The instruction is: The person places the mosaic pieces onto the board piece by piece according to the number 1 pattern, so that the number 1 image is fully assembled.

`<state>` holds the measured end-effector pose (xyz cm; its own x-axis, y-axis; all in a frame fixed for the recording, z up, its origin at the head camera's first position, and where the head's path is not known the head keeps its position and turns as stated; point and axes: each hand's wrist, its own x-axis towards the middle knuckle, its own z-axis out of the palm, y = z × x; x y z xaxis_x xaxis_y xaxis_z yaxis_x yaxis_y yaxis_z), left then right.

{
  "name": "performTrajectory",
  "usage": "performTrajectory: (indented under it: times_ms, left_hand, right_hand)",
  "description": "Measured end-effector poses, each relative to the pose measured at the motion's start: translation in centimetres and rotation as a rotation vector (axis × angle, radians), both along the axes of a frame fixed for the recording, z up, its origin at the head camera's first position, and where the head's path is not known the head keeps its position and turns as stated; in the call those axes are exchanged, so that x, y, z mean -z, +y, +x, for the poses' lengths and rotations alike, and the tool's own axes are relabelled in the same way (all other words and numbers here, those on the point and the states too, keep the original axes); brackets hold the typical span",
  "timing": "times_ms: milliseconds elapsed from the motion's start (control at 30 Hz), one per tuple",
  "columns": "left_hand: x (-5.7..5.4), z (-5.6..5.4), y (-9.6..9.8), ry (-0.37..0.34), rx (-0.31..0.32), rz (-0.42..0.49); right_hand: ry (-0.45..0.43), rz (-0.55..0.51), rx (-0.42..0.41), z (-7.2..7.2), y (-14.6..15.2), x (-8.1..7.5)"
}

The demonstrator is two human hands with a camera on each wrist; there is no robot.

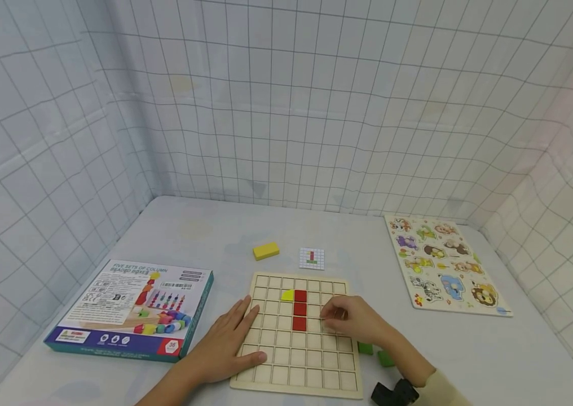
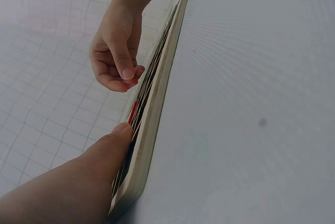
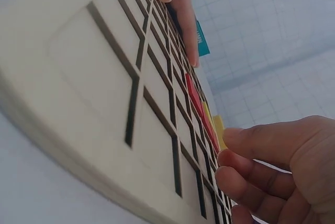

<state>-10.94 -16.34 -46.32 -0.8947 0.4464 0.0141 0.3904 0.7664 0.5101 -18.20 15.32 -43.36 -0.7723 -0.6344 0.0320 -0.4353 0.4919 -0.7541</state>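
Note:
A wooden grid board [image 1: 294, 389] lies on the table. Three red squares [image 1: 299, 309] form a column in its cells, with a yellow piece [image 1: 287, 295] left of the top one. My left hand [image 1: 225, 338] rests on the board's left edge, fingers extended and thumb over the lower cells. Over the right-hand cells hovers my right hand [image 1: 352, 318], its fingers loosely bent. In the right wrist view, thumb [image 3: 233, 137] and forefinger are slightly apart, and I see nothing between them. Green blocks [image 1: 365, 348] lie under the right forearm, partly hidden.
Beyond the board are a yellow block [image 1: 265, 251] and a small card with a coloured grid pattern [image 1: 312, 258]. A flat toy box [image 1: 134, 310] lies at the left, an animal puzzle board [image 1: 449, 265] at the right. Grid-patterned cloth walls surround the table.

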Motion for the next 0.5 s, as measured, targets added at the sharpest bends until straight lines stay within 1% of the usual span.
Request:
performTrajectory:
  times_ms: [200,500]
  left_hand:
    - [-0.1,0.1,0.0,0.001,0.001,-0.001]
    - [-0.1,0.1,0.1,-0.005,0.000,0.000]
  right_hand:
    - [-0.028,0.000,0.048,0.2,1.2,0.0]
    - [-0.033,-0.002,0.084,0.2,3.0,0.0]
